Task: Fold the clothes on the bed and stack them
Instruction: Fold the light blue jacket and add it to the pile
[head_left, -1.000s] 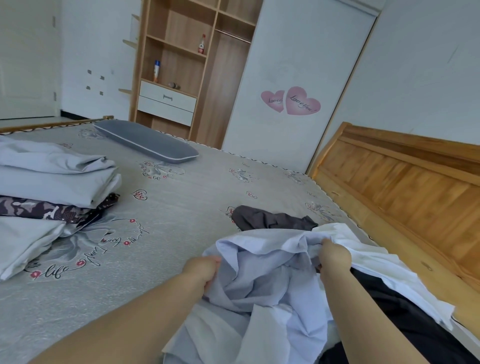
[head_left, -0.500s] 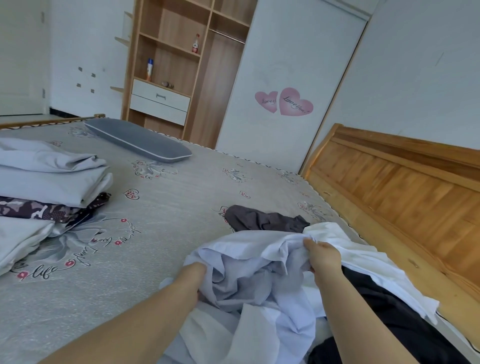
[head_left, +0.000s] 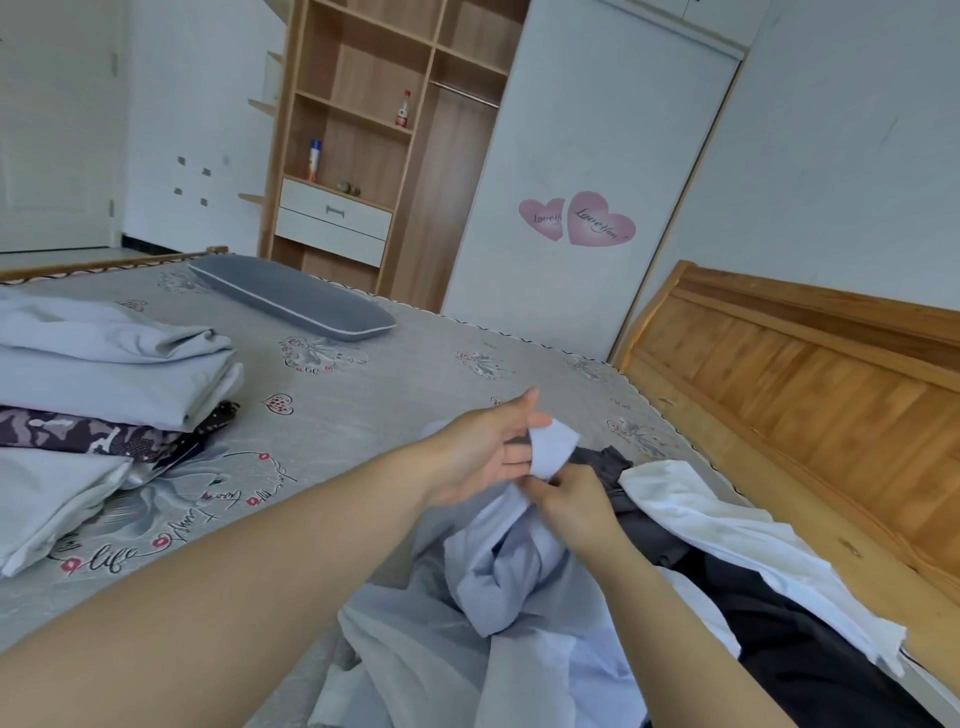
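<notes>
A crumpled pale blue shirt (head_left: 511, 582) lies in front of me on the bed (head_left: 363, 415). One end of it is lifted between my hands. My left hand (head_left: 485, 449) holds that end with thumb and fingers, palm facing right. Just below, my right hand (head_left: 576, 512) pinches the same cloth. To the right lie a white garment (head_left: 727, 540) and dark clothes (head_left: 810, 649), with a dark grey piece (head_left: 602, 465) behind my hands. A stack of folded clothes (head_left: 104, 379), grey with a camouflage piece, sits at the left.
A grey pillow (head_left: 291, 301) lies at the far side of the bed. The wooden headboard (head_left: 810, 395) runs along the right. Behind the bed stand an open wooden shelf unit (head_left: 374, 145) and a white wardrobe door (head_left: 587, 171) with pink heart stickers.
Both hands have come together and risen, lifting one end of the pale blue shirt off the heap. The left hand moved right toward the right hand. The view tilted slightly.
</notes>
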